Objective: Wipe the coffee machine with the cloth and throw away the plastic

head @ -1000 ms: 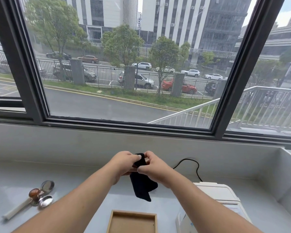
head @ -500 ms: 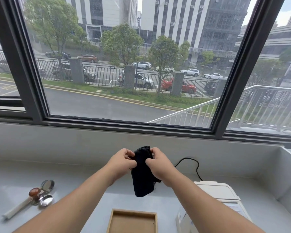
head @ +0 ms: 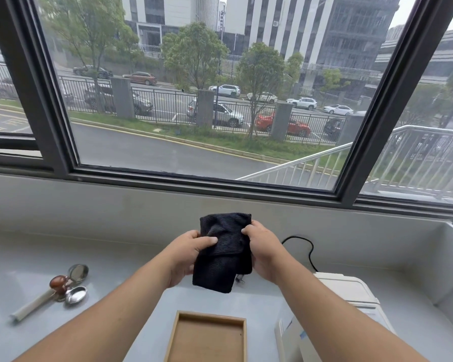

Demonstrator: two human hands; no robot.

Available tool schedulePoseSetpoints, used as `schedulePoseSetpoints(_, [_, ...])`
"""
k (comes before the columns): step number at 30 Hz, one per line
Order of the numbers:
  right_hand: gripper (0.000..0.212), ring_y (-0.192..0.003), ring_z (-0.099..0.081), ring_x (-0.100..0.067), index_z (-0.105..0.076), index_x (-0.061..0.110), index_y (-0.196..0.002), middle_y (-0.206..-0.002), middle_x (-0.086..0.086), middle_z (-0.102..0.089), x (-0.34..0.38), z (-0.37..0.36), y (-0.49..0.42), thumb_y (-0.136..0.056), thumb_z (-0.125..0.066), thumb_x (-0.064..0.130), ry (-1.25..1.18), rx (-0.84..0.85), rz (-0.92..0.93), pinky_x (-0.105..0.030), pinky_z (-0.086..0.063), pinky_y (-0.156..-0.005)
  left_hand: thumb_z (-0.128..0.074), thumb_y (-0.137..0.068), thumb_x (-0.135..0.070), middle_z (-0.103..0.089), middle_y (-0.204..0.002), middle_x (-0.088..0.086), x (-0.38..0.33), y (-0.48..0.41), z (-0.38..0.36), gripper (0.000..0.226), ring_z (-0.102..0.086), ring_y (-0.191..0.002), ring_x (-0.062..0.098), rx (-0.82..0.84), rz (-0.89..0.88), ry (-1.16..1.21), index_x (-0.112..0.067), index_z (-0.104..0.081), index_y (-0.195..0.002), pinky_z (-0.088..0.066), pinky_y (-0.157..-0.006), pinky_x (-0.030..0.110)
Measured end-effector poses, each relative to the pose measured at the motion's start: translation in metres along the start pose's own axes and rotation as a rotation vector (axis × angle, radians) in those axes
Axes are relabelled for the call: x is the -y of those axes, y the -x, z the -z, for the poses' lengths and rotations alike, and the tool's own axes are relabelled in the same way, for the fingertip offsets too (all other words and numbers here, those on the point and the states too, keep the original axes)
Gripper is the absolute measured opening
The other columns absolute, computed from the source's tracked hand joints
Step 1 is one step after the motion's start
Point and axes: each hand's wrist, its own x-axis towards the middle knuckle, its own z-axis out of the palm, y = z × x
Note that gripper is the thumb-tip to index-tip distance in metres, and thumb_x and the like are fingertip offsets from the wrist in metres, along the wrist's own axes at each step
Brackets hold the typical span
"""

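Black ribbed cloth (head: 224, 250), folded double, clamped by fingers of left hand (head: 187, 253) and right hand (head: 263, 250) at its side edges, held above the grey surface (head: 94, 333). Top edge above the fingers, lower flap hanging below them. Spread wider and flatter than half a second ago, then bunched and narrow. White coffee machine (head: 345, 296) below the right fingers; wooden tray (head: 207, 338) beneath both hands.
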Motion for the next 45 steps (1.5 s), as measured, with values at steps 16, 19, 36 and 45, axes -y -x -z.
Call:
schedulePoseSetpoints(16, [0.04, -0.097, -0.076, -0.031, -0.062, 0.024, -0.117, -0.113, -0.008, -0.074, -0.127, 0.02, -0.011, -0.087, -0.063, -0.002, 0.402, -0.009, -0.214, -0.055, -0.065, -0.078, -0.071, -0.091, -0.022, -0.08, -0.1, 0.005, 0.119, -0.017, 0.013, 0.023, -0.08, -0.083, 0.026, -0.174, 0.173, -0.191, -0.031, -0.062, -0.11, -0.067, -0.068, 0.044])
schedulePoseSetpoints(19, [0.039, -0.08, -0.079, -0.033, -0.061, 0.03, -0.112, -0.107, -0.01, -0.076, -0.146, 0.021, -0.012, -0.087, -0.06, -0.001, 0.442, -0.006, -0.251, -0.047, -0.065, -0.06, -0.071, -0.09, -0.023, -0.08, -0.095, 0.002, 0.14, -0.019, 0.013, 0.023, -0.08, -0.081, 0.022, -0.173, 0.194, -0.231, -0.033, -0.063, -0.109, -0.067, -0.069, 0.048])
schedulePoseSetpoints(36, [0.036, -0.087, -0.076, -0.031, -0.058, 0.027, -0.111, -0.112, -0.003, -0.07, -0.227, 0.03, -0.014, -0.088, -0.055, -0.002, 0.458, -0.013, -0.388, -0.042, -0.063, -0.053, -0.073, -0.086, -0.034, -0.075, -0.101, 0.0, 0.222, -0.031, 0.017, 0.024, -0.075, -0.094, 0.026, -0.157, 0.294, -0.479, -0.036, -0.063, -0.107, -0.064, -0.085, 0.05])
schedulePoseSetpoints(45, [0.049, -0.096, -0.074, -0.029, -0.057, 0.02, -0.131, -0.108, -0.012, -0.074, -0.266, 0.039, -0.025, -0.086, -0.06, 0.0, 0.554, -0.039, -0.426, -0.049, -0.064, -0.083, -0.072, -0.086, -0.035, -0.073, -0.084, -0.012, 0.256, -0.039, 0.016, 0.023, -0.074, -0.086, 0.017, -0.156, 0.346, -0.595, -0.035, -0.063, -0.107, -0.063, -0.083, 0.044])
